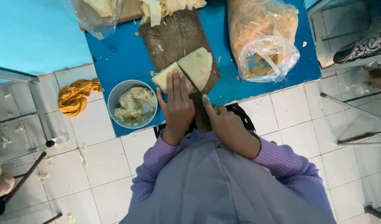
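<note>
On the wooden board [174, 39] atop the blue counter [116, 54], the pale, soft-looking flatbread [186, 68] likely tears easily, so the left hand [178, 108] presses flat, grip open, while the right hand [225, 124] clamps a knife handle [203, 118].

Two flatbread pieces [186, 70] lying on the cutting board [174, 39], centre of table [120, 54]. Bowl [132, 103] sitting at 8 o'clock of the board, crumb bag [261, 37] at 3 o'clock. Cloth [76, 96] lying on floor at 9 o'clock of bowl.
</note>
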A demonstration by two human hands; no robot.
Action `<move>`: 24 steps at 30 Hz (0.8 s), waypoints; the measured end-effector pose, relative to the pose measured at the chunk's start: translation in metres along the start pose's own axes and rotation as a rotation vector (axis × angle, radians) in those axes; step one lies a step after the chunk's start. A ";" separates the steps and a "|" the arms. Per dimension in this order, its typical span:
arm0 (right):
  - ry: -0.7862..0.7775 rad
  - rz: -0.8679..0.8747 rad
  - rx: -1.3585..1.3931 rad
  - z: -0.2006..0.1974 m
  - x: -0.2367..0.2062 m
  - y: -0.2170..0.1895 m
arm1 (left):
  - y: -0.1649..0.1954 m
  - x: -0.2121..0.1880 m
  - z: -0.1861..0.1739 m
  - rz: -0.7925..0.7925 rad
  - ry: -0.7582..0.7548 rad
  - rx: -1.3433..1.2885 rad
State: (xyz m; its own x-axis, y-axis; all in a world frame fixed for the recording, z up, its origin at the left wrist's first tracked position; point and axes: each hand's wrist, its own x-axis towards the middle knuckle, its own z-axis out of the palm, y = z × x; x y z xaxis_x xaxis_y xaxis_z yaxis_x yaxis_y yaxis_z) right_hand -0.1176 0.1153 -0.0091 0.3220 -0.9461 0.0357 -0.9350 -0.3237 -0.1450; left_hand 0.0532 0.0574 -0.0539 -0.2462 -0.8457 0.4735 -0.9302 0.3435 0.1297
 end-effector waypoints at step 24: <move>-0.032 -0.021 0.108 0.001 -0.003 0.009 | 0.003 -0.004 0.006 -0.052 0.004 -0.067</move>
State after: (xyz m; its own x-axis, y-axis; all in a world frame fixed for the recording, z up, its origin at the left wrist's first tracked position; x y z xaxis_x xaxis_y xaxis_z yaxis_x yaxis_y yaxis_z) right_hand -0.1273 0.1149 -0.0112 0.3473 -0.9377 0.0080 -0.9072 -0.3382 -0.2502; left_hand 0.0496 0.0594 -0.0609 -0.1971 -0.8616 0.4677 -0.9212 0.3260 0.2122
